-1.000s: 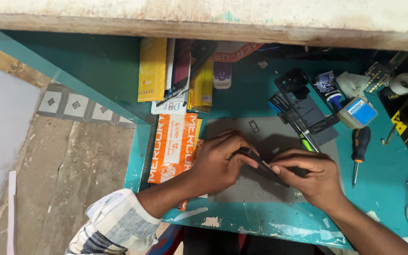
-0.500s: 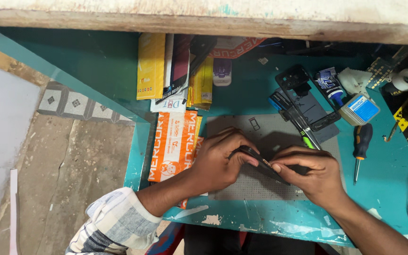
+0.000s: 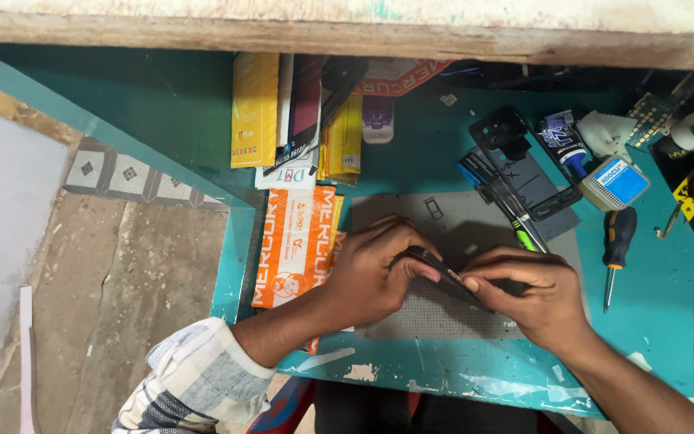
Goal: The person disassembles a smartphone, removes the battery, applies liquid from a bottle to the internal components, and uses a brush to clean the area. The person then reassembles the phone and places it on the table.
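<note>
A dark phone (image 3: 435, 275) is held on edge over the grey mat (image 3: 475, 221), near the middle of the teal bench (image 3: 668, 289), and is gripped from both ends. The left hand (image 3: 375, 269) is closed round the phone's left end, with the fingers curled over the top, so that the body is steadied against twisting. The right hand (image 3: 536, 301) is pinched on the right end, thumb and forefinger pressed along the thin edge, as would suit work at a seam; whether a small tool is held there cannot be told. The phone is kept just above the mat, probably so that loose parts are caught on its textured surface; a small tray-like part (image 3: 434, 209) lies on the mat's far side. Tools are laid within reach on the right: a screwdriver (image 3: 616, 245) just off the mat's right edge, and a dark phone frame (image 3: 516, 165) beyond the far right corner. An orange packet (image 3: 295, 241) lies just left of the mat, partly under the left wrist, and flat yellow packs (image 3: 255, 108) are stood against the far wall, out of the working space.
</note>
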